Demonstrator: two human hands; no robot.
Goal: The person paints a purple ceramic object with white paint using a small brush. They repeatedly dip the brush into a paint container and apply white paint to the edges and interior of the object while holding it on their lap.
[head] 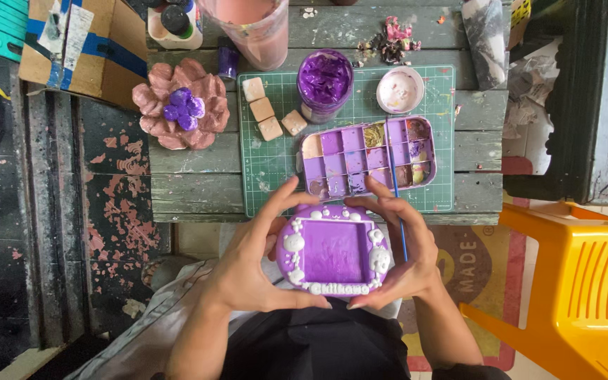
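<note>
Fingers (286, 193) of the left hand (248, 260) are curling round the left edge of a purple plaque (333, 250), thumb pressing along its lower rim, while the right hand (406, 246) is clasping the right edge in the same way. Both hands are closing firmly on the plaque, holding it flat and face up above the lap, just in front of the near edge of the wooden table (191, 186). The plaque is showing a smooth purple middle panel framed by small white raised figures.

Going from left to right across the table, a pink flower-shaped piece with a purple centre (183, 104) is lying beside the green cutting mat (269, 165). On the mat, four small tan cubes (270, 116) are sitting near an open jar of purple paint (325, 81), with a white lid (400, 89) just beyond. A purple paint palette (367, 156) is resting nearest the hands. A thin blue brush (395, 190) is running from the palette down between the right hand's fingers. A yellow plastic chair (585, 281) is standing at the far right.
</note>
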